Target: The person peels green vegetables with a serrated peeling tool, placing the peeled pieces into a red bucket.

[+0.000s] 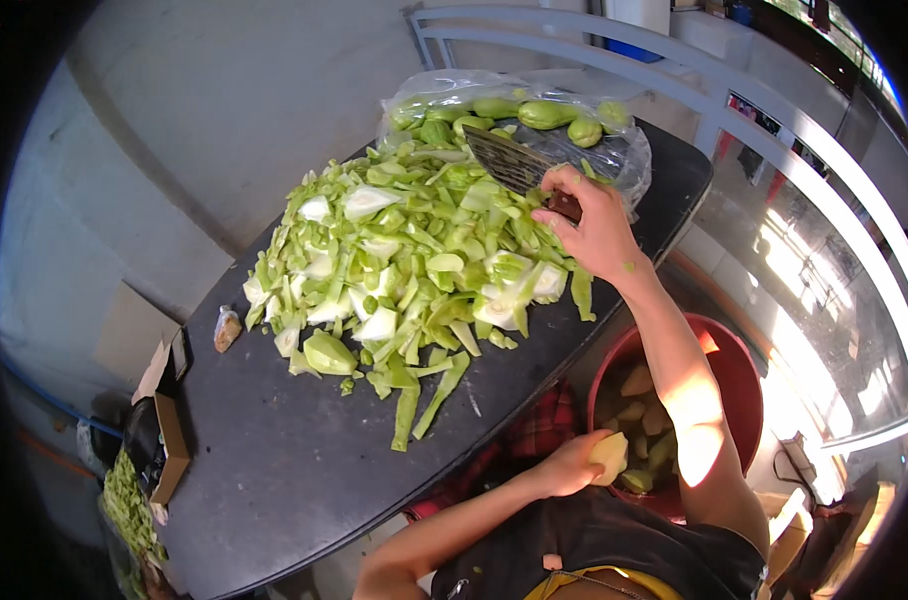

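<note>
My right hand (585,217) grips the dark wooden handle of a broad-bladed cleaver (510,161), held over the back right of a heap of chayote peelings (431,247) with white chunks among them. A peeled pale chayote (610,456) is in my left hand (570,465), at the near rim of a red plastic tub (750,375). Inside the tub lie several peeled pieces (653,420), partly hidden by my right forearm. One peeled green chayote (329,354) rests at the heap's near left edge. Whole chayotes (548,115) lie in a clear plastic bag (454,84) behind the heap.
The dark tabletop (274,480) runs along a pale wall. A small wrapped object (227,328) and a cardboard box (170,450) sit at its left side. More peelings (128,502) are beyond the box. A metal railing (709,97) curves behind and to the right.
</note>
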